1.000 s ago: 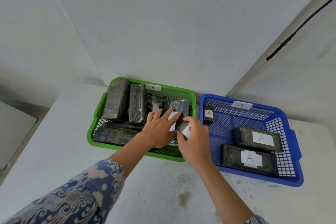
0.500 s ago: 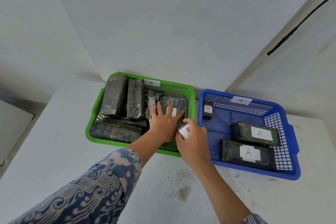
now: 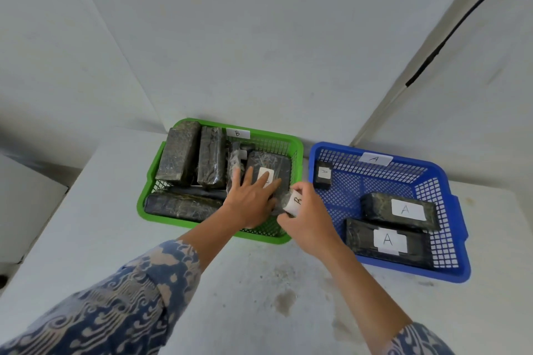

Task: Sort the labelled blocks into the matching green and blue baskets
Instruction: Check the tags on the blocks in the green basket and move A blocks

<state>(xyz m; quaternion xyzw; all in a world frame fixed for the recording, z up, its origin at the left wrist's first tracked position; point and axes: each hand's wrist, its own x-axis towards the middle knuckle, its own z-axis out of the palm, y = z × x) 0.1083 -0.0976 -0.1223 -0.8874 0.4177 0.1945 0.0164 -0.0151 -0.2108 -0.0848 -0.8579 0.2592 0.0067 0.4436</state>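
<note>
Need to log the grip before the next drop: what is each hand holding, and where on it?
Right hand pinches a small block labelled B by its sides. Left hand holds nothing; its straight fingers lie flat on a block in the green basket.

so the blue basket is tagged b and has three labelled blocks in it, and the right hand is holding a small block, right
Not quite. In the head view the blue basket carries a tag reading A, not B; the B tag is on the green basket. The rest holds: three labelled blocks lie in it, and the right hand holds a small block.
</note>
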